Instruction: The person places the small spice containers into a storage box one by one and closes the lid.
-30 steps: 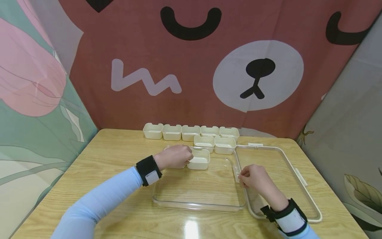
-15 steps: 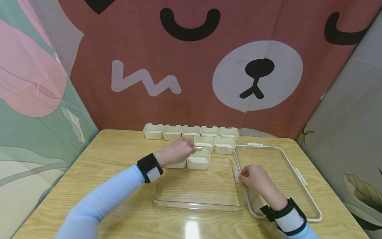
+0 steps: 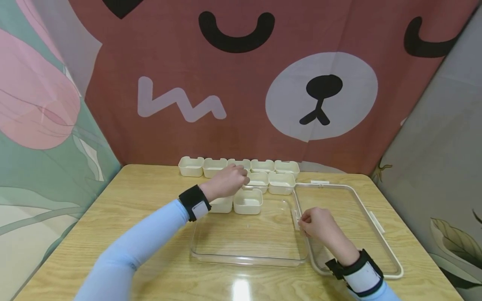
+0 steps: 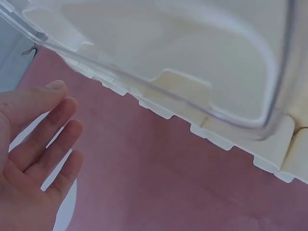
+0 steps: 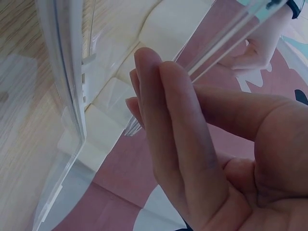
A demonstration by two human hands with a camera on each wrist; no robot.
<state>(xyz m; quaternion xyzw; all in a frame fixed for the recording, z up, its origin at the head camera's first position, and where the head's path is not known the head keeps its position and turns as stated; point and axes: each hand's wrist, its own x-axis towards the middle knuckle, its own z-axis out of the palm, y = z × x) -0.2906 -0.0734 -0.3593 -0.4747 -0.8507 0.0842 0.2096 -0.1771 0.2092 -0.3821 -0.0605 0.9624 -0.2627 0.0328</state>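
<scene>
In the head view my left hand point(image 3: 227, 182) is above the small cream bins, over the back edge of the clear shallow box point(image 3: 248, 260). The left wrist view shows that hand's loosely bent fingers point(image 4: 57, 139) holding nothing, beside the box's clear rim. Two cream bins, a right one point(image 3: 247, 202) and a left one point(image 3: 221, 205) partly behind my left wrist, stand inside the box at its back. My right hand point(image 3: 324, 230) pinches the box's right rim; in the right wrist view its thumb tip is hidden behind its fingers.
A row of cream bins point(image 3: 191, 166) lines the table's back edge. Two further bins point(image 3: 281, 184) stand before its right part. On the right lies a clear lid point(image 3: 352, 234) with a white frame and clips, close beside the box. A bear-print cloth rises behind the table point(image 3: 150, 184).
My left hand has let go of the right bin in the box and moved up and back toward the bins behind it. My right hand stays at the box's rim.
</scene>
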